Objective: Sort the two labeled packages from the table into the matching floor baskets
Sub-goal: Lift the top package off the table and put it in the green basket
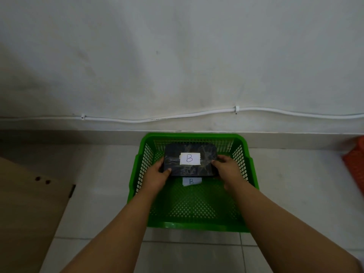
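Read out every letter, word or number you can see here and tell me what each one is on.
"B" — handwritten on the white label on top of the dark wrapped package, held by the left hand and right hand inside the green basket.
"B" — handwritten on the small white paper tag lying on the basket's floor, just below the package.
No other text is visible.

An orange basket (355,164) is cut off at the right edge.
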`<state>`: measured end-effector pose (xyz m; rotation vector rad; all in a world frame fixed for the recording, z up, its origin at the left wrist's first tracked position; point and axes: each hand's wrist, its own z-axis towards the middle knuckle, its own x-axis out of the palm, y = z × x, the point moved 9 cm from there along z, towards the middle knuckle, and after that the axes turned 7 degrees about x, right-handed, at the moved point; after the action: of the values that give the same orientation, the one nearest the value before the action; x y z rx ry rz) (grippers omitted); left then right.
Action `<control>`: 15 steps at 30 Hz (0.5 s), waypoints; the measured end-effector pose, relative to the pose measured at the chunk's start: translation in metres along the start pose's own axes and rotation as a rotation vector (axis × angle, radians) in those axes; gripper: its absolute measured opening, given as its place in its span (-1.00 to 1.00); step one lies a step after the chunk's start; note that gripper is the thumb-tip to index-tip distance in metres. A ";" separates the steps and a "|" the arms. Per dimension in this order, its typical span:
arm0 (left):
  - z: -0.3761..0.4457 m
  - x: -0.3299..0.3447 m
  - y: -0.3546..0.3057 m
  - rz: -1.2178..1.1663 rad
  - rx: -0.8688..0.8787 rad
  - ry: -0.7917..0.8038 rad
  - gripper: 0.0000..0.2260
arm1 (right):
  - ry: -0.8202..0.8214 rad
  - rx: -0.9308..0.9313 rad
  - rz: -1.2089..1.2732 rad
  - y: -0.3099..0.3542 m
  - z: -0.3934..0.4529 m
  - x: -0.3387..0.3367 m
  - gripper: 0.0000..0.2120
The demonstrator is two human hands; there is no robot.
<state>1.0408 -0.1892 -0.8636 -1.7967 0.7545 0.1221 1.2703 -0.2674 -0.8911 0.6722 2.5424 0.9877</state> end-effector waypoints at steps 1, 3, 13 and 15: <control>-0.003 -0.001 -0.003 0.007 -0.005 0.017 -0.55 | 0.007 0.003 -0.011 0.002 -0.003 0.000 -0.54; -0.008 -0.008 -0.012 -0.027 -0.042 0.022 -0.51 | 0.004 -0.005 -0.045 0.012 -0.015 -0.002 -0.52; -0.119 -0.139 -0.193 0.226 0.053 0.028 -0.57 | -0.079 -0.252 -0.348 0.188 -0.236 -0.034 -0.57; -0.154 -0.183 -0.254 0.339 0.134 0.031 -0.58 | -0.080 -0.347 -0.413 0.244 -0.303 -0.034 -0.58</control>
<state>0.9921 -0.2046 -0.5184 -1.5357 1.0604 0.2614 1.2343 -0.2912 -0.5030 0.0811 2.2283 1.1747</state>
